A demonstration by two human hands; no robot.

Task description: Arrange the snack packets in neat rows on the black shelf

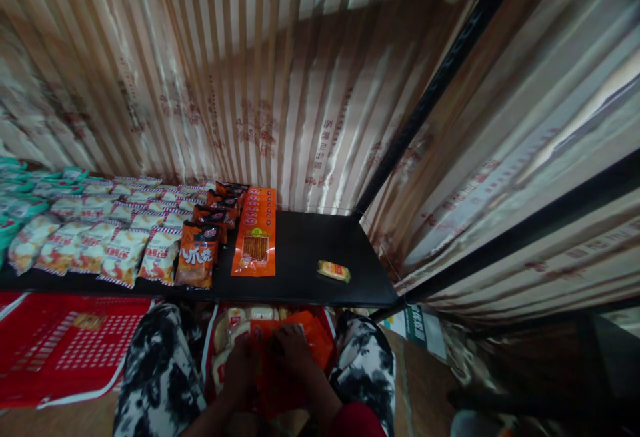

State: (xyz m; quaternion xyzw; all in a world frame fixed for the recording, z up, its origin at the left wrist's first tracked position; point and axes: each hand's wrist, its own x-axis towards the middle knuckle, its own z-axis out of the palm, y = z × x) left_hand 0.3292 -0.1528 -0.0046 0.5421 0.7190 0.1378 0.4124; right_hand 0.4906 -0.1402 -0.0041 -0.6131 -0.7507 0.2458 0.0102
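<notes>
Low between my knees, my left hand (240,362) closes on the left edge of an orange snack packet (265,383). My right hand (293,349) is curled on the packets' upper right part, its fingers dark and partly hidden. More orange packaging (316,337) lies beside that hand. Beneath both hands is a red basket (206,350) with a pale rim, holding several pale wrapped snacks (231,323). On the black shelf (300,237) above, a row of flat orange packets (255,237) overlaps front to back, sticks showing through the front one's window.
Brown-orange bags (196,257), white snack bags (120,253) and green bags (20,207) fill the shelf's left side. A small yellow wrapped snack (333,271) lies near its right end. Another red basket (75,350) sits lower left. A black metal post (425,110) slants behind the shelf.
</notes>
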